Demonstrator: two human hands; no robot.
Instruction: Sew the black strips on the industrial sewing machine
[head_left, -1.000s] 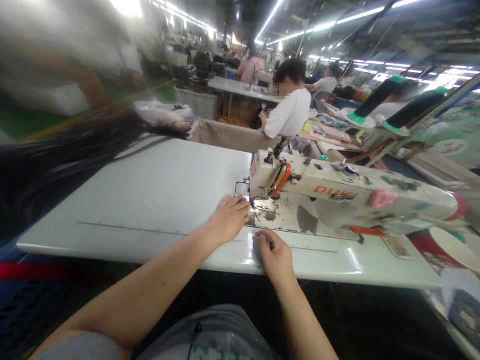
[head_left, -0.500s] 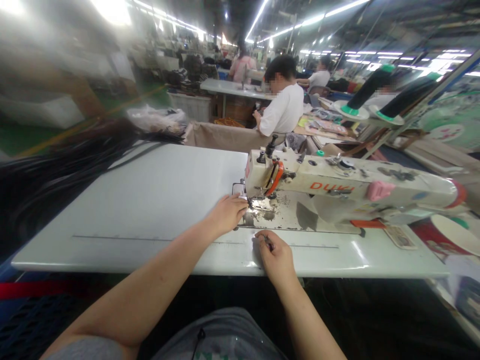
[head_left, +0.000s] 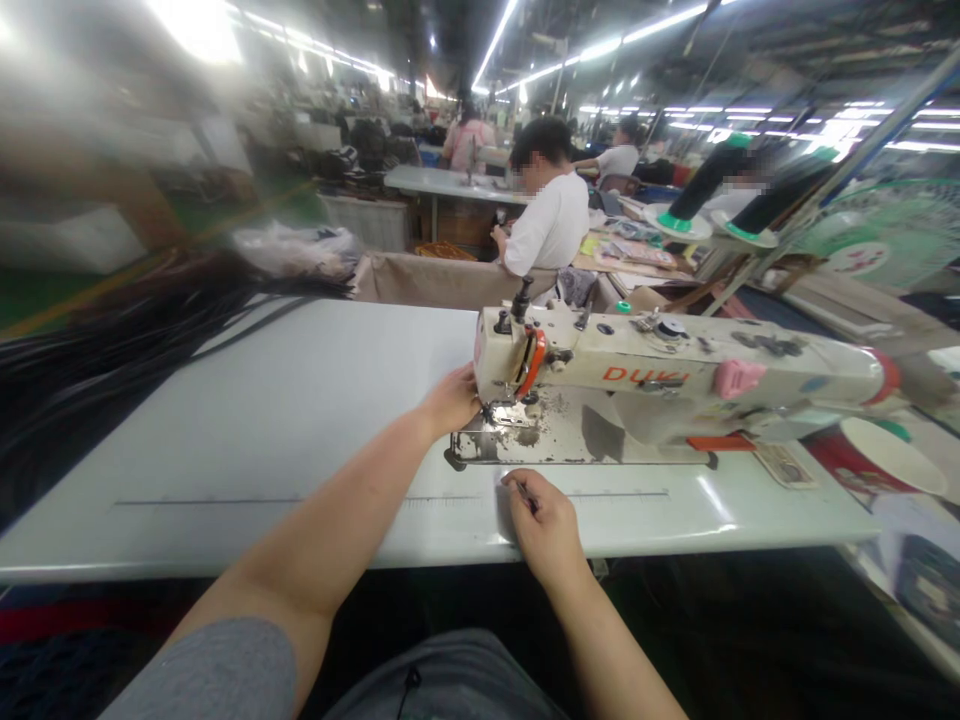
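Note:
A cream industrial sewing machine (head_left: 645, 350) with an orange guard at its head stands on the pale table (head_left: 322, 380). My left hand (head_left: 452, 400) reaches to the left side of the machine head, close by the needle area. Its fingertips are hidden behind the head, so their grip does not show. In front of the machine bed, my right hand (head_left: 547, 515) rests low over the table's printed ruler line (head_left: 622, 494). Its fingers are closed around a small dark metal tool (head_left: 527, 497), mostly covered by the hand.
Long black strips (head_left: 150, 350) hang across the table's left end. Black thread cones (head_left: 701, 185) stand behind the machine on the right. A fabric-lined bin (head_left: 427, 280) borders the far edge, and a person in a white shirt (head_left: 551, 225) sits beyond it.
My left hand has moved from the front of the needle area farther back, beside and partly behind the machine head. My right hand keeps its hold on the small tool. The view has shifted slightly.

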